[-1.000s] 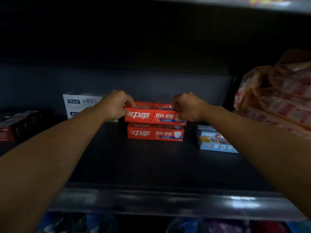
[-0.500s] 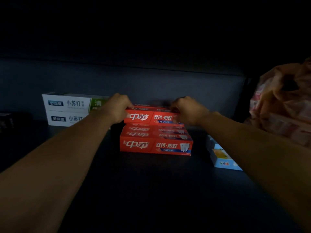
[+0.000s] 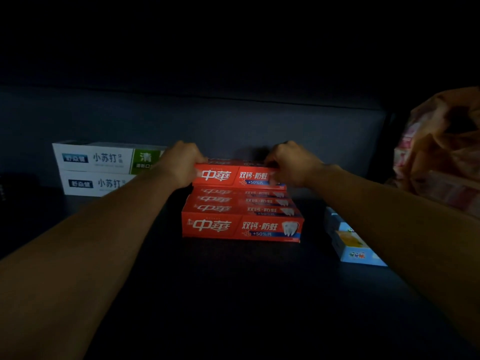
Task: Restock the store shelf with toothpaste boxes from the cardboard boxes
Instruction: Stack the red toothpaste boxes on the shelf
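Toothpaste boxes on the dark shelf [image 3: 233, 294]: white ones [image 3: 96, 168] far left; then the left hand [image 3: 179, 165] and right hand [image 3: 291, 162], each grip clenched on an end of the top red box [image 3: 233, 175] above the red stack [image 3: 241, 222]; blue boxes [image 3: 353, 245] right.

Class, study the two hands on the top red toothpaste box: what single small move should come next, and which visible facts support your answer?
Probably set the top red box down at the back of the red boxes below, then release the grip. The left hand and right hand each hold one end, the box is level, and it sits just above and behind the rows below.
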The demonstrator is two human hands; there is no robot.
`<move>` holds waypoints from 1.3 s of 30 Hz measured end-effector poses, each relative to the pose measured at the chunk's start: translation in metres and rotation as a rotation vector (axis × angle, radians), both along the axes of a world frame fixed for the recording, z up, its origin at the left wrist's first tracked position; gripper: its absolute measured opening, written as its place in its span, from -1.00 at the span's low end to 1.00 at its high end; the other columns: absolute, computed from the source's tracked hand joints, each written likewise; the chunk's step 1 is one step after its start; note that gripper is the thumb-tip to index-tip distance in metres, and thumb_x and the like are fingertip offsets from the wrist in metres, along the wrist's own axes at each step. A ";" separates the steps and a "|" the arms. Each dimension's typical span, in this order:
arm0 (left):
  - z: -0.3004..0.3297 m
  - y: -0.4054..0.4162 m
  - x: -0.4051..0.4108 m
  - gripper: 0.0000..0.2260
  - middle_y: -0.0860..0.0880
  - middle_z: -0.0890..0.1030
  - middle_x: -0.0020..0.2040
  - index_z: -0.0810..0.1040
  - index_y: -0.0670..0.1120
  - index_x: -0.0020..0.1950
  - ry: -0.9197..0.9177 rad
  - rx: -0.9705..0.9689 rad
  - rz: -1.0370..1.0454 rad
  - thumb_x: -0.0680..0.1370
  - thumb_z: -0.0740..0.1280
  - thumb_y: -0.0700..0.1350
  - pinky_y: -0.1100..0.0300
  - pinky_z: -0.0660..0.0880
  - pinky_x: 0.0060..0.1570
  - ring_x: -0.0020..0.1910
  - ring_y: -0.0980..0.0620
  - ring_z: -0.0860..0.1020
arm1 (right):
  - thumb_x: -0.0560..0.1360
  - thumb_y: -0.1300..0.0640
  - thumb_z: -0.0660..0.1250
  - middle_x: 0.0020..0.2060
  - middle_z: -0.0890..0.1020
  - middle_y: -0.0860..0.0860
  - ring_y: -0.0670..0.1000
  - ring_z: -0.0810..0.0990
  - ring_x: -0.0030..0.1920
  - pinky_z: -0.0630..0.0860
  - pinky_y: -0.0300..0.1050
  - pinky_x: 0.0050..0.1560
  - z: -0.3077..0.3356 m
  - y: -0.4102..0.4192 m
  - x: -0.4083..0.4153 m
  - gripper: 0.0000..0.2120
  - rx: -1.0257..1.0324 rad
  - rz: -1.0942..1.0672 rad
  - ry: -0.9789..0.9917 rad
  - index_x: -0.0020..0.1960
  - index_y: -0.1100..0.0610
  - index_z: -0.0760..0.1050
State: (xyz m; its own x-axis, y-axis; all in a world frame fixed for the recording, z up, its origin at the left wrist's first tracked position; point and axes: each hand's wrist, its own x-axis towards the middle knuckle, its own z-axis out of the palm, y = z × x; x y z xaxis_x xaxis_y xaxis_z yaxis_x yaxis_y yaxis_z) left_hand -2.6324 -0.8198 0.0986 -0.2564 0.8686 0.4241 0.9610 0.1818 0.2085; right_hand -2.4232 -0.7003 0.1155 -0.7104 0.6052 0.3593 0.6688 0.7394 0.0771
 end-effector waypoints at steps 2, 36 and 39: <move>0.001 -0.001 0.001 -0.70 -0.10 0.62 0.14 0.57 -0.11 0.27 0.017 -0.017 -0.010 0.53 0.37 -0.18 -0.01 0.47 0.21 0.09 -0.05 0.57 | 0.36 0.12 0.48 0.08 0.61 0.09 0.10 0.58 0.06 0.53 0.01 0.09 0.000 0.000 0.000 -0.68 0.012 -0.003 -0.008 0.10 0.10 0.60; 0.019 -0.325 0.216 -0.71 -0.05 0.61 0.09 0.61 0.00 0.17 0.202 -0.215 -0.223 0.46 0.44 -0.06 0.04 0.52 0.05 0.08 -0.08 0.56 | 0.44 0.04 0.36 0.25 0.53 0.08 0.16 0.49 0.25 0.48 0.07 0.18 -0.016 -0.330 0.161 -0.56 -0.027 0.140 -0.134 0.31 0.05 0.46; -0.008 -0.343 0.230 -0.80 -0.06 0.64 -0.01 0.64 -0.02 0.04 0.193 -0.284 -0.235 0.42 0.42 -0.11 0.02 0.54 -0.03 0.01 -0.09 0.58 | 0.46 0.09 0.34 0.25 0.50 0.06 0.14 0.47 0.26 0.48 0.04 0.15 -0.048 -0.356 0.178 -0.60 -0.079 0.139 -0.169 0.30 0.07 0.46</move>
